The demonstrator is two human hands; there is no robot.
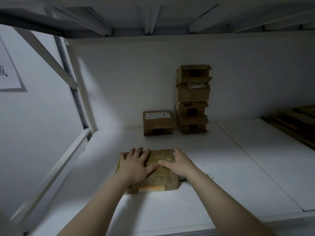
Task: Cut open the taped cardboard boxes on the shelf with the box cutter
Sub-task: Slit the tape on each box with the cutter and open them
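A taped cardboard box (pixel 163 182) lies flat on the white shelf (pixel 213 176) in front of me. My left hand (pixel 136 165) rests palm down on its top left, fingers spread. My right hand (pixel 177 163) grips the box's right side, thumb on the shiny tape and fingers curled over the far right corner. Just right of the box, mostly hidden behind my right wrist, lies a green and white object (pixel 208 176) that may be the box cutter. A single labelled box (pixel 158 122) stands against the back wall, with a stack of several boxes (pixel 192 99) beside it.
Flat dark cardboard or boards (pixel 293 120) lie at the back right of the shelf. A white upright and diagonal brace (pixel 71 82) frame the left side. The upper shelf's underside (pixel 153 16) is close overhead. A paper sign (pixel 8 68) hangs on the left wall.
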